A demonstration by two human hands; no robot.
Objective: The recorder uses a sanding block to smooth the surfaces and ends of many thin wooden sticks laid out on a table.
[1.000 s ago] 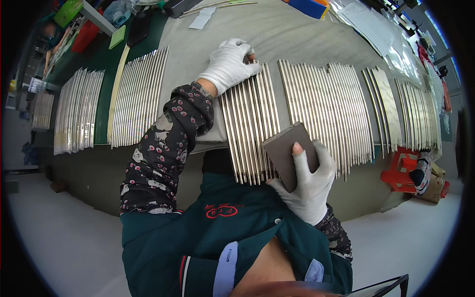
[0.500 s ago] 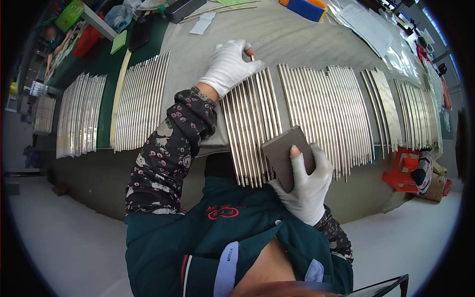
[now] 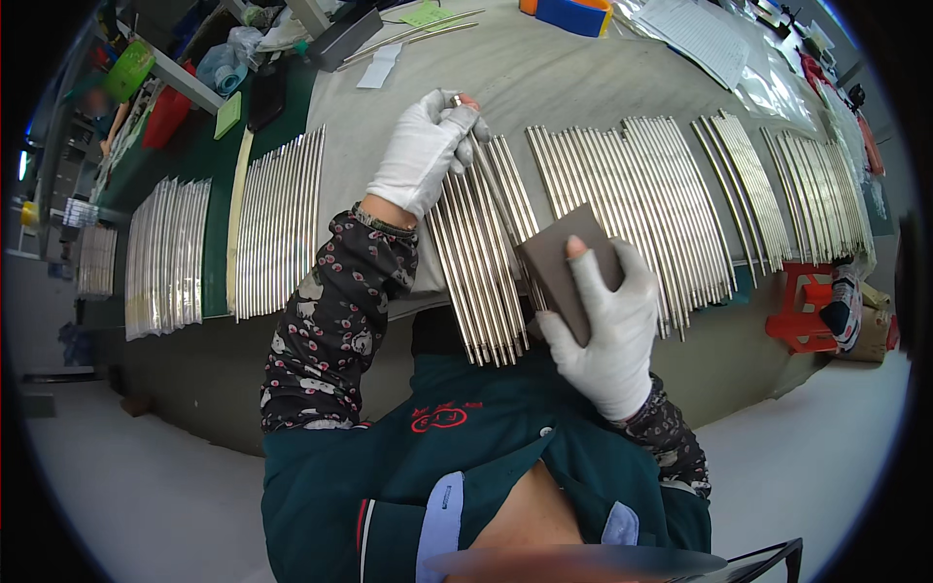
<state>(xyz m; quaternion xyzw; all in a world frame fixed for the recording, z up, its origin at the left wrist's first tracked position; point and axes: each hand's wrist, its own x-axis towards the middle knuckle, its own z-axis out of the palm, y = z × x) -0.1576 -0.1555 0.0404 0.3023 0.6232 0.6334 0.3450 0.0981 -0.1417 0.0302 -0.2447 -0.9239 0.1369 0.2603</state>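
Observation:
My left hand (image 3: 416,160), in a white glove with a bare fingertip showing, is closed around the far end of a metal rod that slants toward me. Beneath and beside it lies a bundle of shiny metal rods (image 3: 476,277), side by side, their near ends jutting past the table edge. In my right hand (image 3: 617,335), also gloved, is a flat grey-brown block (image 3: 552,262), thumb on its top face. The block lies over the right side of this bundle and hides part of the rods. What is under it I cannot see.
To the right lie a wide row of rods (image 3: 632,214) and smaller groups (image 3: 748,194). Left are another rod row (image 3: 282,223) and plastic-wrapped rods (image 3: 167,257). A dark box (image 3: 345,37), a blue-orange ring (image 3: 573,15) and papers (image 3: 690,39) sit farther back. A red stool (image 3: 802,311) stands right.
My left hand has moved slightly left and toward me, its fingers now closed round a rod end. The block in my right hand has shifted a little up and right. The view has tilted slightly.

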